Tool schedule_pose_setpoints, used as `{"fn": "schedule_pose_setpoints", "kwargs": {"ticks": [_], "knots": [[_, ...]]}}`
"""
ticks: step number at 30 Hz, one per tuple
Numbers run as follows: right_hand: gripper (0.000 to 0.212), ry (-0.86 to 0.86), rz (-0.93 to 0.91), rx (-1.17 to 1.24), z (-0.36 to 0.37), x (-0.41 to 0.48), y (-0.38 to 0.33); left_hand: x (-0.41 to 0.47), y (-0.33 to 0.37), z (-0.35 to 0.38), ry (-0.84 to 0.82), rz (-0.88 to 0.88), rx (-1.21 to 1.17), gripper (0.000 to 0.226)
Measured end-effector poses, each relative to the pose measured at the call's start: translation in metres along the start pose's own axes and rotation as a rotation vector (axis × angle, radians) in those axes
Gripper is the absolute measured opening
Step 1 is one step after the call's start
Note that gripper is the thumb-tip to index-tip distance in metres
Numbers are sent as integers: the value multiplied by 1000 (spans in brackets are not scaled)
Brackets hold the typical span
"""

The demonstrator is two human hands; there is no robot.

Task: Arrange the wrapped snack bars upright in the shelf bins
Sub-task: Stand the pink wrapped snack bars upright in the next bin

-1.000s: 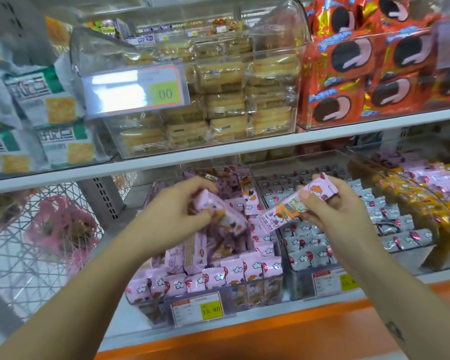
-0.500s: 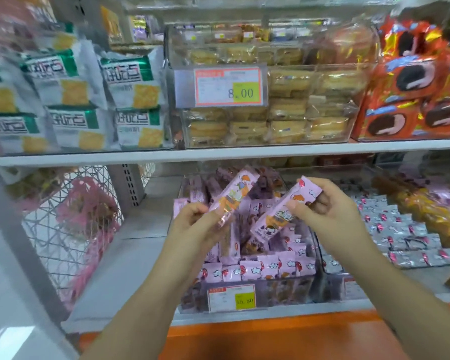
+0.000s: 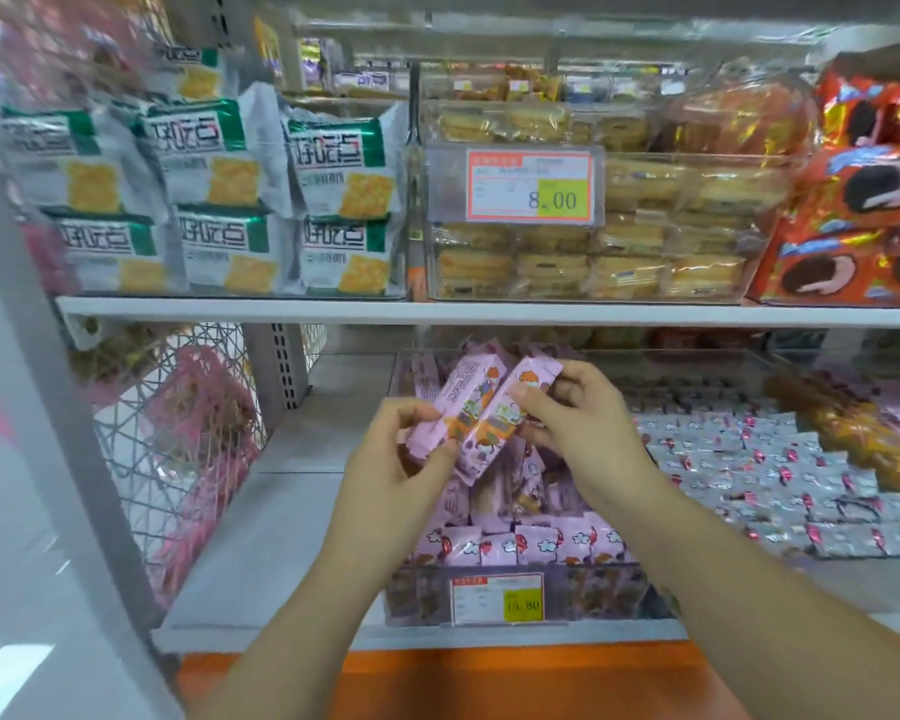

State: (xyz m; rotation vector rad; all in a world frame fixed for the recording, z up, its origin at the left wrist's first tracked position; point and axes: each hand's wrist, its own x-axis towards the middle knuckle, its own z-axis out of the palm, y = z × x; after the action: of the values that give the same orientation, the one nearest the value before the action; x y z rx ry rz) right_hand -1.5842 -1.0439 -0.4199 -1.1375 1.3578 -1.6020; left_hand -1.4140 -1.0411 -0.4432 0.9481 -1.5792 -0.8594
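Two pink wrapped snack bars are held side by side above a clear shelf bin (image 3: 417,600) on the lower shelf. My left hand (image 3: 396,465) pinches the lower end of the left bar (image 3: 461,394). The upper part of the right bar (image 3: 510,407) is gripped by my right hand (image 3: 578,423). Both bars tilt up to the right and touch each other. Below them, a front row of pink bars (image 3: 520,545) stands upright in the bin, and more lie jumbled behind, partly hidden by my hands.
A bin of silver and red wrapped snacks (image 3: 780,480) sits to the right, with yellow packs (image 3: 863,439) beyond. The upper shelf (image 3: 333,309) carries green cracker bags (image 3: 209,200), a clear box of pastries (image 3: 645,241) and red cookie packs (image 3: 863,210). A wire basket (image 3: 178,439) hangs at left.
My hands came together, so the two bars that were apart now touch side by side. The camera view shifted toward the left of the shelf.
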Motion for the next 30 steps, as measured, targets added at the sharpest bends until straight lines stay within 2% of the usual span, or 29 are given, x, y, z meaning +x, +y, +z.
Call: {"fn": "schedule_pose_setpoints", "kwargs": {"ticks": [3,7,9,12,14,16,20,22,25,30], "knots": [[19,159,4,219,5,9,-2,11,-7,-8,178,0,-4,19],[35,334,-37,331,-1,13,5,21,-14,-12,301,-28,-45,20],[32,405,-92,235,-6,15,7,26,-22,-8,311,-30,-12,22],[22,524,-200,-109,-22,24,7,29,-29,-1,300,-13,82,24],[22,529,-238,-272,-35,33,7,29,-26,4,308,24,153,27],[11,523,-232,-438,-46,40,6,28,-21,9,328,51,198,31],[18,510,-166,-575,-53,55,6,30,-23,8,380,63,231,31],[21,453,-143,-625,-54,62,10,32,-26,7,394,70,255,26],[12,307,-93,-752,-59,69,17,31,-31,7,405,52,274,22],[16,202,-218,-868,-64,67,19,34,-35,3,428,11,284,22]]}}
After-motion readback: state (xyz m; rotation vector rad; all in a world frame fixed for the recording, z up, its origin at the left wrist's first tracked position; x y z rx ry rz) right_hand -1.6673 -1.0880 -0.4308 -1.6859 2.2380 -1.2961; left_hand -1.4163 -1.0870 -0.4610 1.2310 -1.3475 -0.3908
